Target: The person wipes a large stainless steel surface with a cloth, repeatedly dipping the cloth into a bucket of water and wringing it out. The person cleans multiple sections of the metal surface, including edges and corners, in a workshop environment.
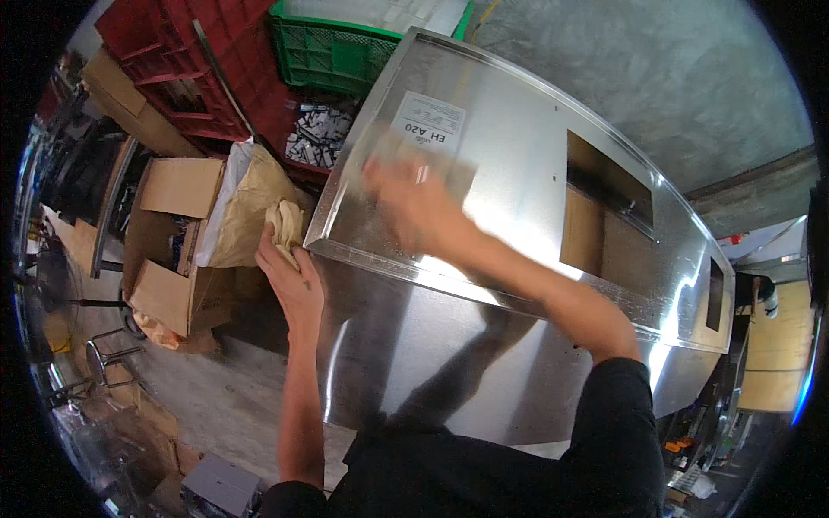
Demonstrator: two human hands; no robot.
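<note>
A large shiny stainless-steel cabinet-like box (509,164), with a cut-out opening in its top face, lies in front of me. My right hand (410,194) is over its left end, close to a white printed label (429,118). Motion smears its fingers, and a blurred greyish patch lies beside them; whether they hold anything cannot be made out. At the box's left corner, my left hand (294,281) is closed round a crumpled tan bundle (285,226), either paper or cloth. This bundle is right against a brown paper sack (252,203).
An open cardboard box (168,285) stands left of the sack. Red crates (194,65) and a green crate (324,53) are behind, near a bin of small metal-looking parts (318,135). A concrete wall or floor surface (656,86) borders the steel box's far side.
</note>
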